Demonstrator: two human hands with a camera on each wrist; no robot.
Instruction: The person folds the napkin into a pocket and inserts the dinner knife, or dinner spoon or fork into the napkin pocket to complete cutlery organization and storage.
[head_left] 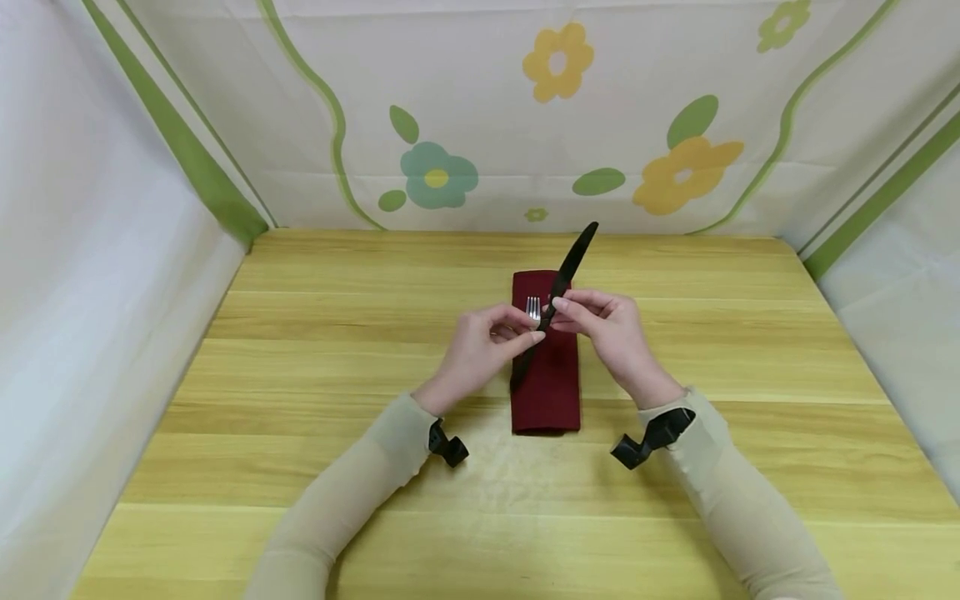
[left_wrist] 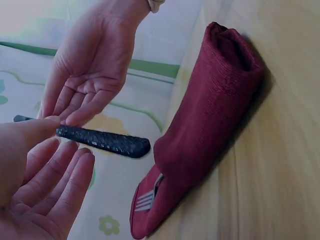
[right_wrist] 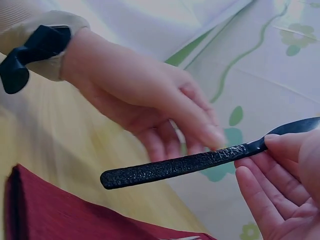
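Observation:
Both hands hold a black table knife point(head_left: 573, 260) above a folded dark red napkin point(head_left: 546, 400). Its textured handle point(right_wrist: 165, 172) slopes down toward the near left, and the smooth blade points up and away. My left hand point(head_left: 480, 342) pinches the upper part of the handle between thumb and fingers. Just beyond it, my right hand point(head_left: 611, 329) pinches the knife around its neck, where handle meets blade. A metal fork point(left_wrist: 145, 201) is tucked into the napkin, with only its tines showing at the far end; the napkin hides the rest.
The napkin lies lengthwise on a light wooden table point(head_left: 337, 375). White fabric walls point(head_left: 495, 108) with flower and leaf prints stand at the back and both sides. Each sleeved wrist carries a black camera mount point(head_left: 652, 437).

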